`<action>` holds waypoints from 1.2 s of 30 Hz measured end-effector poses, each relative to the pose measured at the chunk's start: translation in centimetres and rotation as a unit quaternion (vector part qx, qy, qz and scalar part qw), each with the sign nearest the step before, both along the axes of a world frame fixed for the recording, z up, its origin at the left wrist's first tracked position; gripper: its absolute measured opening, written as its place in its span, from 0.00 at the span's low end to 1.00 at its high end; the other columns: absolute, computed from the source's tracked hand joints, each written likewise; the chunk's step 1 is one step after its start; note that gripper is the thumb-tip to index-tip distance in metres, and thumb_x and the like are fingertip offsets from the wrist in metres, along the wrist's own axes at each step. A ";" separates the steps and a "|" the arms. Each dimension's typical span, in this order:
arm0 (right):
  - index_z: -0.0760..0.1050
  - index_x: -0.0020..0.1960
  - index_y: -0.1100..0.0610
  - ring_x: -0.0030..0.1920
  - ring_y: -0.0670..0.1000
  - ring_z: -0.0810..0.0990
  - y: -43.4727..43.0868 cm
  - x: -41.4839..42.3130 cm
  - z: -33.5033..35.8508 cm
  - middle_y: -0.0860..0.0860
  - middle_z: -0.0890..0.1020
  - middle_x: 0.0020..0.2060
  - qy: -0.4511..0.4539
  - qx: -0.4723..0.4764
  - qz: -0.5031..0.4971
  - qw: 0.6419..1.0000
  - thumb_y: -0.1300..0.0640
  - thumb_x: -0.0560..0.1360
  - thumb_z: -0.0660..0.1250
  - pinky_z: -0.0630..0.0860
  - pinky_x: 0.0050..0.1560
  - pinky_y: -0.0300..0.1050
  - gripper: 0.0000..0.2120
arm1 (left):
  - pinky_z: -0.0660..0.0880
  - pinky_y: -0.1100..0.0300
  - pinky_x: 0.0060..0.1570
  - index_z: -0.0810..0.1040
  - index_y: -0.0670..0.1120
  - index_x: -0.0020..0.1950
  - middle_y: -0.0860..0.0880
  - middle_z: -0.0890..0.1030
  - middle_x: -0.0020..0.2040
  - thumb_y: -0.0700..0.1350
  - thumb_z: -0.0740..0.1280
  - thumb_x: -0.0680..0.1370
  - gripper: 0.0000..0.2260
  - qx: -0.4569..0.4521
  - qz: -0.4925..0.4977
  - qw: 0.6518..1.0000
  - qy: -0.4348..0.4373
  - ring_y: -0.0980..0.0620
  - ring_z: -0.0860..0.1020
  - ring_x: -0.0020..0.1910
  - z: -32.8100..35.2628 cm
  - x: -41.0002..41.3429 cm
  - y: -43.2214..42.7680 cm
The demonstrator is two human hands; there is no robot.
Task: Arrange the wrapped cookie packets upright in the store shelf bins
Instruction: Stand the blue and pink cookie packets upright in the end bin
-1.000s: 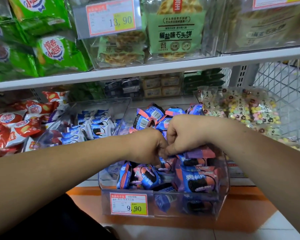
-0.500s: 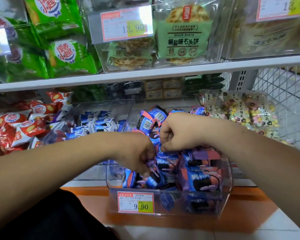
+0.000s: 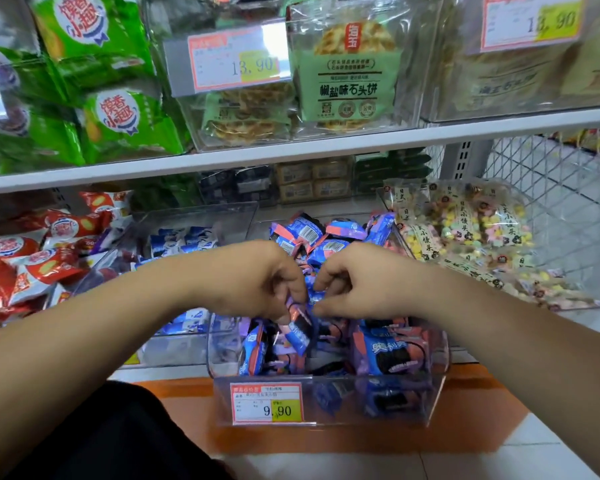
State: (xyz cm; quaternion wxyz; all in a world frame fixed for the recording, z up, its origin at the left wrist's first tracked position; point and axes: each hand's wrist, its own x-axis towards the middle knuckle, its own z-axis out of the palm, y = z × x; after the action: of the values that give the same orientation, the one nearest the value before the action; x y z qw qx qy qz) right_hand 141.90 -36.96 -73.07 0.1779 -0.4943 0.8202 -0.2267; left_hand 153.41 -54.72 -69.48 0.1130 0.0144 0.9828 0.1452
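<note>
Hovering over one clear bin (image 3: 430, 393) in the lower middle of the frame, two hands meet. The left hand (image 3: 257, 282) pinches one blue-and-pink cookie packet (image 3: 299, 332) atop the pile of packets (image 3: 388, 351). The right hand (image 3: 357, 282) has its fingers curled against it, can't tell if it's gripping. One 9.90 price tag (image 3: 266, 403) is on the bin's front.

Left hand (image 3: 257, 282): knuckles up, fingers curled downward, fingertips pinch top edge of blue-and-pink foil-wrapped cookie packet (image 3: 300, 332), which hangs below grip. Right hand (image 3: 357, 282): just right of grip, close beside left hand, back up, thumb and forefinger curved in C toward same spot; contact with wrapper unclear. Bare left forearm (image 3: 118, 323) and bare right forearm (image 3: 492, 327) converge on grip from lower corners, wrists roughly level.
</note>
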 end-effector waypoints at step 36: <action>0.82 0.43 0.50 0.41 0.52 0.82 1.7 0.4 -0.1 0.47 0.84 0.38 0.125 0.025 -0.003 0.992 0.52 0.70 0.70 0.82 0.44 0.53 0.03 | 0.76 0.56 0.38 0.80 0.50 0.44 0.54 0.81 0.40 0.53 0.80 0.67 0.14 -0.124 -0.039 0.991 0.027 0.52 0.77 0.39 -5.8 -2.5 2.9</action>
State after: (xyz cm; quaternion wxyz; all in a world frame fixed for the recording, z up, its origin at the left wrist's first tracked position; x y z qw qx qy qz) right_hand 142.32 -35.31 -73.18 0.0854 -0.5113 0.8431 -0.1426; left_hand 150.93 -51.86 -75.25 0.0924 0.0422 0.9947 0.0175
